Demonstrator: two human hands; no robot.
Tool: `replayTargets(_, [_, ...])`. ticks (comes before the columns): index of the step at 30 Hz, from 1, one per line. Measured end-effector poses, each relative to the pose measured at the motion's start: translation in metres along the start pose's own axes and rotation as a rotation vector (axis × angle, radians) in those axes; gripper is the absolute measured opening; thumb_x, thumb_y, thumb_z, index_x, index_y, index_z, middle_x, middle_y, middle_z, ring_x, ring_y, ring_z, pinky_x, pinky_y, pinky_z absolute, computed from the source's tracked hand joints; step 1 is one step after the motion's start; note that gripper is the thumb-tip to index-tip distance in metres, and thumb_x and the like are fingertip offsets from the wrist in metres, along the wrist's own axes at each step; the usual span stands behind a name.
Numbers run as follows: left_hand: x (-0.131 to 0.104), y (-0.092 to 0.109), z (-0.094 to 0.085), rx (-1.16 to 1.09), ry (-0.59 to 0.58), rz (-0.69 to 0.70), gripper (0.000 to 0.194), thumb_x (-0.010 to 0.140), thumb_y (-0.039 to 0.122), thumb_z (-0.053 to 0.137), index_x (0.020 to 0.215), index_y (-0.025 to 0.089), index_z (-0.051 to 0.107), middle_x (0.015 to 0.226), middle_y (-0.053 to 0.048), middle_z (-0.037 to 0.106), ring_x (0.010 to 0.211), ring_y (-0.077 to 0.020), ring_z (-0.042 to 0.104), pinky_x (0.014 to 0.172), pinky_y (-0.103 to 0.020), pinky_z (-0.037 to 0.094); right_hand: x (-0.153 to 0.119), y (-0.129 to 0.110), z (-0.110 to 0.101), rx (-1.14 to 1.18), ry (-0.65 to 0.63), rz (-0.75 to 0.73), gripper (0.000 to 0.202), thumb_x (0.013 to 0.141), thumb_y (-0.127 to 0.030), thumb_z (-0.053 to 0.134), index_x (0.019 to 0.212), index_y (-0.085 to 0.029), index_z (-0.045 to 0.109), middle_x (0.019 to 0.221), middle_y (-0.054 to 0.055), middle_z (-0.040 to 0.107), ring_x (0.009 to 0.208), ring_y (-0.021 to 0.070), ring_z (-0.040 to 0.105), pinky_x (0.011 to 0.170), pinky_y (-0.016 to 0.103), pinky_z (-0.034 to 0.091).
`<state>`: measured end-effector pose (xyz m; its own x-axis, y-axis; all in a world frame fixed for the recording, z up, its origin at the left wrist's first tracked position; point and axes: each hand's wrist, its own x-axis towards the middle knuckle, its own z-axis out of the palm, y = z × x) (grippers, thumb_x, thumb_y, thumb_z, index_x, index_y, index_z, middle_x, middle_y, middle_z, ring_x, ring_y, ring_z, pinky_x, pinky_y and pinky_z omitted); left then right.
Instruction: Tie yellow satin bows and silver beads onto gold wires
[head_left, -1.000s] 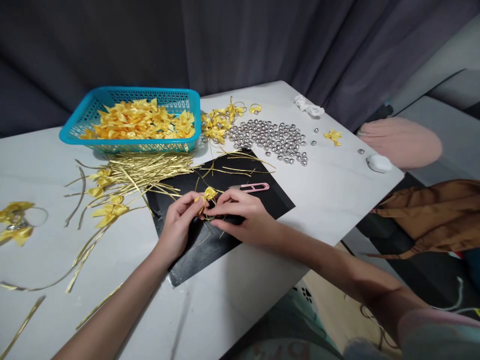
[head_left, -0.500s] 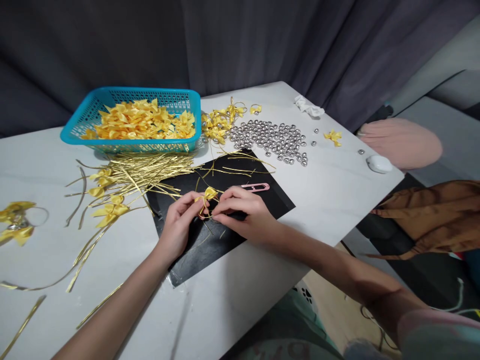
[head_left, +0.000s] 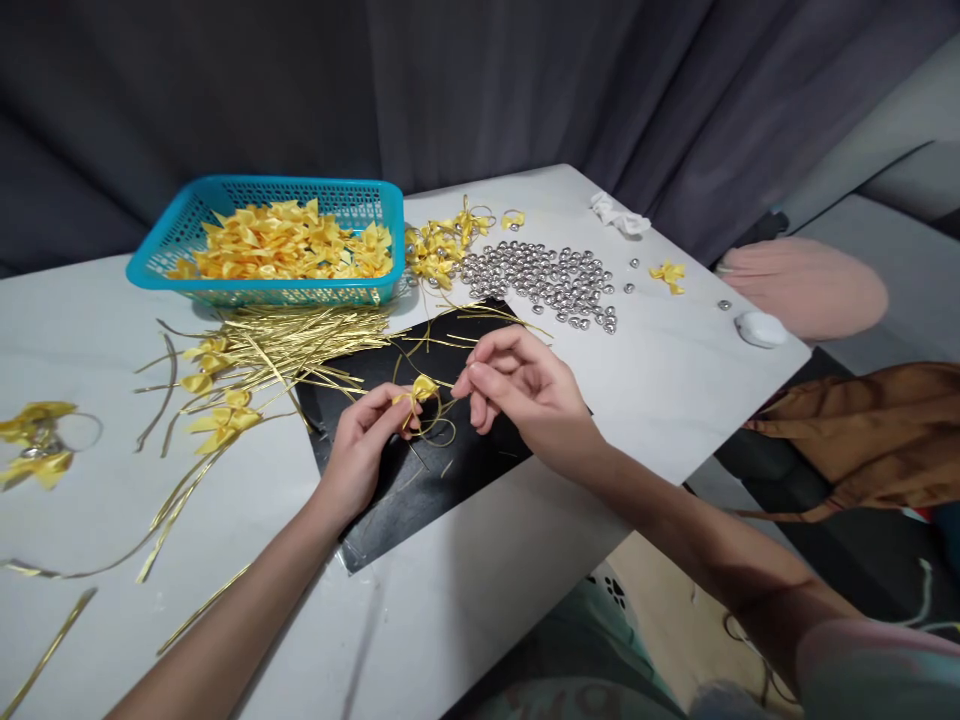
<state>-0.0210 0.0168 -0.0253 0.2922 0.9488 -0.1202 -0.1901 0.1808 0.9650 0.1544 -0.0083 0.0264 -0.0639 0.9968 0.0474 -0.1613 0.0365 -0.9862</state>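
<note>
My left hand (head_left: pixel 358 440) pinches a yellow ribbon bow (head_left: pixel 424 387) between thumb and fingers, above a black mat (head_left: pixel 405 510). A thin gold cord (head_left: pixel 444 432) loops below the bow, and one strand runs right toward my right hand (head_left: pixel 525 390). That hand is closed in a pinch at the strand's end, its other fingers curled. A bundle of gold cords (head_left: pixel 300 340) lies on the table behind my left hand, with loose yellow bows (head_left: pixel 229 422) to its left. The pink cutter seen earlier is hidden behind my right hand.
A blue basket (head_left: pixel 266 290) full of yellow bows stands at the back left. Beside it lie finished-looking bow pieces (head_left: pixel 442 245) and many silver beads (head_left: pixel 559 280). A crumpled white tissue (head_left: pixel 619 215) and a white mouse-like object (head_left: pixel 761 329) sit near the table's right edge.
My right hand has drawn away from the bow, up and to the right, covering the pink cutter. The cord loop under the bow shows openly. My left hand stays on the bow.
</note>
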Motion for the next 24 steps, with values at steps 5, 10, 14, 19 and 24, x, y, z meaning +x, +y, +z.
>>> replayTargets(5, [0.0, 0.0, -0.001, 0.009, 0.002, -0.002, 0.021, 0.074, 0.037, 0.074, 0.066, 0.019, 0.068, 0.065, 0.001, 0.058, 0.061, -0.0122, 0.048, 0.059, -0.023, 0.038, -0.002, -0.006, 0.002, -0.019, -0.001, 0.004, 0.02, 0.083, -0.034, 0.066, 0.087, -0.019, 0.053, 0.074, -0.002, 0.066, 0.054, 0.0046, 0.058, 0.05, 0.015, 0.05])
replayTargets(10, [0.0, 0.001, 0.001, 0.015, 0.007, -0.008, 0.021, 0.073, 0.037, 0.074, 0.065, 0.018, 0.067, 0.064, 0.001, 0.056, 0.06, -0.0127, 0.047, 0.058, -0.024, 0.038, -0.006, -0.015, 0.0, -0.081, 0.021, 0.0, 0.014, 0.083, -0.03, 0.065, 0.087, -0.018, 0.058, 0.08, 0.001, 0.07, 0.058, 0.0058, 0.061, 0.054, 0.017, 0.053])
replayTargets(14, [0.0, 0.002, 0.002, 0.014, 0.013, -0.012, 0.02, 0.072, 0.036, 0.074, 0.065, 0.018, 0.067, 0.065, 0.001, 0.057, 0.061, -0.0133, 0.048, 0.058, -0.025, 0.038, -0.006, -0.013, -0.001, -0.127, 0.031, -0.037, 0.007, 0.084, -0.024, 0.062, 0.087, -0.018, 0.06, 0.076, 0.0, 0.068, 0.055, 0.0052, 0.058, 0.054, 0.017, 0.052])
replayTargets(19, [0.0, -0.001, 0.0, 0.006, 0.0, -0.011, 0.019, 0.074, 0.034, 0.072, 0.065, 0.018, 0.067, 0.065, 0.001, 0.057, 0.061, -0.0131, 0.048, 0.059, -0.024, 0.038, -0.008, 0.011, 0.003, -0.288, -0.052, -0.098, 0.013, 0.088, -0.02, 0.053, 0.092, -0.015, 0.064, 0.083, 0.003, 0.065, 0.061, 0.0064, 0.059, 0.053, 0.016, 0.052])
replayTargets(24, [-0.001, 0.001, -0.001, -0.006, -0.015, -0.014, 0.02, 0.075, 0.033, 0.072, 0.063, 0.018, 0.067, 0.064, 0.001, 0.057, 0.063, -0.0134, 0.048, 0.061, -0.024, 0.038, -0.012, 0.028, 0.01, -0.579, 0.055, -0.312, 0.018, 0.088, -0.016, 0.052, 0.084, -0.016, 0.07, 0.083, 0.006, 0.064, 0.073, 0.0104, 0.06, 0.052, 0.016, 0.048])
